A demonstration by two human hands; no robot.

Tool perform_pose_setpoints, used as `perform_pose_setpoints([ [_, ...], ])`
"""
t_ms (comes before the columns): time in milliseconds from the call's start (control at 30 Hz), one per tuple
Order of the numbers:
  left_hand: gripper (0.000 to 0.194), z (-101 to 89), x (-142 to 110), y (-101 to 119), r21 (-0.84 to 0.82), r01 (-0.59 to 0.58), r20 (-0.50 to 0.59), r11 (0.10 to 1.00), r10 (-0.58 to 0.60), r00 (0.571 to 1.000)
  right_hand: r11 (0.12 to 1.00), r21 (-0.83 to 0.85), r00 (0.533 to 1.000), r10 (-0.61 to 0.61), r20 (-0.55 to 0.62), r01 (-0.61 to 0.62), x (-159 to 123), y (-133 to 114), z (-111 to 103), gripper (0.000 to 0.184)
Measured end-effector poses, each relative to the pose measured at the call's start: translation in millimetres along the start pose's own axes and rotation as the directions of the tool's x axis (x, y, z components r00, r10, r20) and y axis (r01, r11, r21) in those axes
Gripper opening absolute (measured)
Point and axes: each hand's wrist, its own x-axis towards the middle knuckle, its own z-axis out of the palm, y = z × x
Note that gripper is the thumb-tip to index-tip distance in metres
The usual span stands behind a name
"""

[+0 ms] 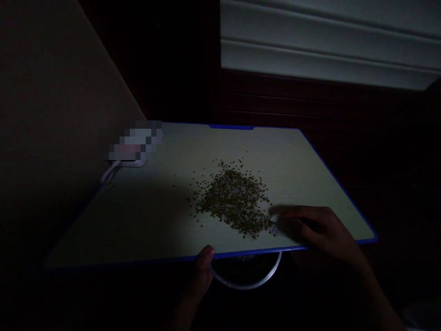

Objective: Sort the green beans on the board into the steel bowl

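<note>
A heap of small greenish-brown beans or seeds point(234, 197), mixed with paler bits, lies on a pale board point(144, 220) with blue edging. At the heap's right side, my right hand point(320, 230) has its fingers bent together around a small whitish thing point(274, 226) that is too dark to name. Below the board's front edge shows the silver curved rim of what looks like a metal bowl point(246, 288). My left hand point(203, 269) is closed at the left side of this rim, its thumb up against the board's edge; its other fingers are hidden.
At the board's back left corner lies a white phone-like object point(138, 162), partly blurred out, with a strap point(110, 171). A wall point(69, 92) rises at the left. Behind the board stand dark wood panels point(262, 99) below pale slats point(310, 50). The lighting is very dim.
</note>
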Motion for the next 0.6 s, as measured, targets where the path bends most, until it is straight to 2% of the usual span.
perform_pose_setpoints([
  [200,0.037,0.5,-0.9,0.0,0.005,0.012,0.01,1.0,-0.012,1.0,0.999,-0.037,0.999,0.034,-0.022,-0.035,-3.3,3.7,-1.2,0.023],
  [367,0.04,-1.4,0.0,-1.2,0.009,-0.013,0.006,1.0,0.013,1.0,0.999,-0.036,0.999,0.006,0.046,-0.004,-1.6,0.7,-1.6,0.023],
  [600,0.039,2.3,0.0,0.7,-0.012,0.005,0.001,1.0,-0.005,1.0,1.0,-0.029,0.999,0.012,0.045,-0.011,0.4,-4.9,-1.5,0.026],
])
